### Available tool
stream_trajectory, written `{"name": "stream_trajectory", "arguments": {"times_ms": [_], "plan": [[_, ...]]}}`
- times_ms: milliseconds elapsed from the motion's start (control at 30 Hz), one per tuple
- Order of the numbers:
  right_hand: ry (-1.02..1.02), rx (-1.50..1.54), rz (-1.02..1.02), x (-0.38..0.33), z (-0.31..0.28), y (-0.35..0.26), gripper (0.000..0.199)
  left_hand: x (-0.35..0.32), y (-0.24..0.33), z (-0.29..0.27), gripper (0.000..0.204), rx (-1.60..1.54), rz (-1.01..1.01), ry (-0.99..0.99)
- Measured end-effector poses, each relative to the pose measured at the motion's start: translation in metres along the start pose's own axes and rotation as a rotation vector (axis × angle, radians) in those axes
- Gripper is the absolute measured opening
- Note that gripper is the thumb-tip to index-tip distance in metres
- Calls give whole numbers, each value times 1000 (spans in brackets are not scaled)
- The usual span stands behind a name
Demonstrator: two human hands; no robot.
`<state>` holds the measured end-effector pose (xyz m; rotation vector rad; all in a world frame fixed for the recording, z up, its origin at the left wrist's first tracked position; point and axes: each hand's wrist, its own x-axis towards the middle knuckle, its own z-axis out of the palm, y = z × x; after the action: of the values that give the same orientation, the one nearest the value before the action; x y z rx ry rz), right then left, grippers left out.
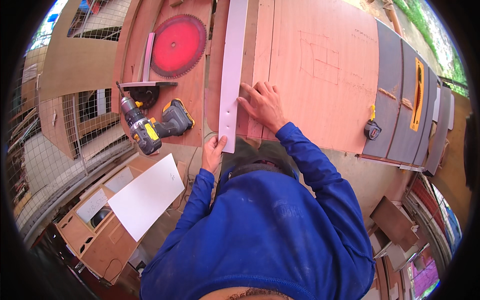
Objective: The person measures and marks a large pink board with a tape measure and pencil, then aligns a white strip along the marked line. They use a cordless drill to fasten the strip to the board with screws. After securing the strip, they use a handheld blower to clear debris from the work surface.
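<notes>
- Two bare hands steady a long white strip [233,70] on a plywood workbench [320,75]: the left hand [213,152] curls its fingers around the strip's near end, while the right hand [263,105] lies flat, fingers spread, against its right edge.
- The strip runs away from the worker along a board seam; by the look of it, it is lined up but not yet fastened.
- A cordless drill [152,125] lies untouched to the left, near a red saw blade [178,45].
- A tape measure [372,129] rests at the bench's right edge.

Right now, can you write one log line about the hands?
left hand: holds near end of white strip | right hand: flat on plywood bench, fingers at strip edge | cordless drill: lying left
</notes>
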<state>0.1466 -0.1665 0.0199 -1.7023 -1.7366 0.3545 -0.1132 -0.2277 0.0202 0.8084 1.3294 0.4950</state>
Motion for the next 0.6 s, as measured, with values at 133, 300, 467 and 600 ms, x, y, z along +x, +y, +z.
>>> {"name": "stream_trajectory", "arguments": {"times_ms": [133, 300, 467, 600], "plan": [[5, 10, 10, -2, -1, 0, 41, -2, 1, 1, 46, 13, -11, 4], [7, 5, 11, -2, 0, -1, 40, -2, 0, 2, 45, 10, 5, 13], [26, 11, 6, -2, 1, -2, 39, -2, -1, 1, 44, 18, 7, 22], [20, 6, 8, -2, 2, -3, 38, -2, 0, 1, 43, 21, 16, 22]]}}
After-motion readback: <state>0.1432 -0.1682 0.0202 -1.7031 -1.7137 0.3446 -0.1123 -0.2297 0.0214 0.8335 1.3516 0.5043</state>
